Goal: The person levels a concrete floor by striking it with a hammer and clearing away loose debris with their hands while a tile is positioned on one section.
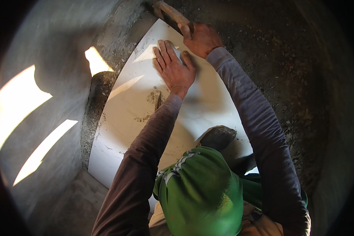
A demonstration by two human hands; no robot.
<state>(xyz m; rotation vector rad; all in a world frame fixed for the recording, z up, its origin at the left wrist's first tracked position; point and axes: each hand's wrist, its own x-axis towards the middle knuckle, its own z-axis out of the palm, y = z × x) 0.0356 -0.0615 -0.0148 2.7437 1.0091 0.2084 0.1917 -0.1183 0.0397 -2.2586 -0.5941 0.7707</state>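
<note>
Green trouser fabric [200, 192] over a bent knee fills the lower middle of the head view, and a dark shoe [218, 137] is planted on the near part of a large white tile [126, 129]. Around the tile, rough grey mortar bed [295, 78] is spread to the right and above, while a grey wall [47, 70] streaked with sunlight rises on the left. A smear of dirt [153, 98] is seen on the tile just beside the left forearm. The left hand [174, 65] is laid flat on the far part of the tile, palm down, fingers spread and pressed to the surface. The right hand [200, 39] is closed around a wooden handle [173, 13] at the tile's far edge; the tool's head is hidden in shadow.
</note>
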